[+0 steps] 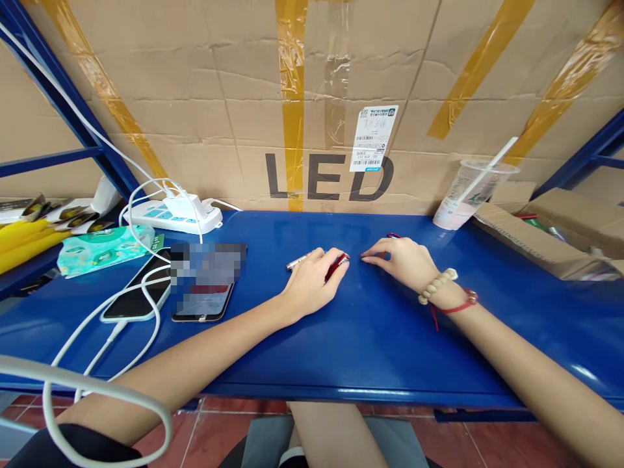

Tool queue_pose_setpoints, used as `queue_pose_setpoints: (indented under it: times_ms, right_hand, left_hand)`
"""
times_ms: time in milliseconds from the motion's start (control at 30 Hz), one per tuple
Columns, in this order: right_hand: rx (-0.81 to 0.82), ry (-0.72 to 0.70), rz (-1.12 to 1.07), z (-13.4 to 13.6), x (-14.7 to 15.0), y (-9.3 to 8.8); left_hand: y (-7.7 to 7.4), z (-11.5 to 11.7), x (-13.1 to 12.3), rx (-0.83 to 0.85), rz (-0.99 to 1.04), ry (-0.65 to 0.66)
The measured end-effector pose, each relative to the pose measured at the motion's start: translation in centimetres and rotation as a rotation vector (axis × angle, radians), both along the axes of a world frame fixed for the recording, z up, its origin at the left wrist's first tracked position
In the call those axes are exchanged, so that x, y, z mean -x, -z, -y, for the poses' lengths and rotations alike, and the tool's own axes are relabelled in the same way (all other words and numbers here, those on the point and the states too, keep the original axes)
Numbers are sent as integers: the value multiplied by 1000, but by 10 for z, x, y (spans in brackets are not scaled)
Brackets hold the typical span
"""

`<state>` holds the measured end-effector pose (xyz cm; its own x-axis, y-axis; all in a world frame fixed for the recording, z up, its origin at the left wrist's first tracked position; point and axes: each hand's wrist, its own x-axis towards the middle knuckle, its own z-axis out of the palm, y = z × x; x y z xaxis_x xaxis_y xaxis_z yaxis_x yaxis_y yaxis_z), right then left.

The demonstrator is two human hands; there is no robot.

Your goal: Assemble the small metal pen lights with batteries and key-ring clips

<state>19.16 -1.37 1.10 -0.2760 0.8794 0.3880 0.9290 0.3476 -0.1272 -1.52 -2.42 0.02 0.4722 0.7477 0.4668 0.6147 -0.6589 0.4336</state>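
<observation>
My left hand (pixel 314 283) is closed around a short dark red piece with a shiny silver end (pixel 337 265), perhaps part of a pen. A thin silvery stick (pixel 298 261) pokes out on the far left side of that hand; its other end is hidden behind the fingers. Just to the right, apart from the left hand, my right hand (pixel 408 263) has its thumb and forefinger pinched close above the blue table (pixel 370 338). A bit of something red (pixel 394 235) shows behind its knuckles. What the right fingertips hold, if anything, is too small to make out.
Two phones (pixel 141 292) and white charging cables (pixel 63 351) lie left, near a power strip (pixel 190 218) and a green tissue pack (pixel 104 250). A plastic cup with straw (pixel 455 195) and an open carton (pixel 531 244) stand right. A large cardboard box (pixel 234 84) backs the table.
</observation>
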Motion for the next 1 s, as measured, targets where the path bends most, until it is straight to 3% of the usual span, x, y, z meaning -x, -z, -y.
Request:
queue_pose_setpoints:
  times_ms: [300,733,867,1000]
  right_hand:
    - [-211,-51,-345,10,16,-12]
    - [7,-105,-769,22,30,-22]
    - [76,-164,-763,22,30,-21]
    - [34,-202,-696,24,32,-23]
  left_hand:
    - [1,1,-1,-79,-26,7]
    - [1,0,-2,-67,-32,9]
    - [1,-2,0,-43,12,38]
    - [0,-6,1,-40,39,64]
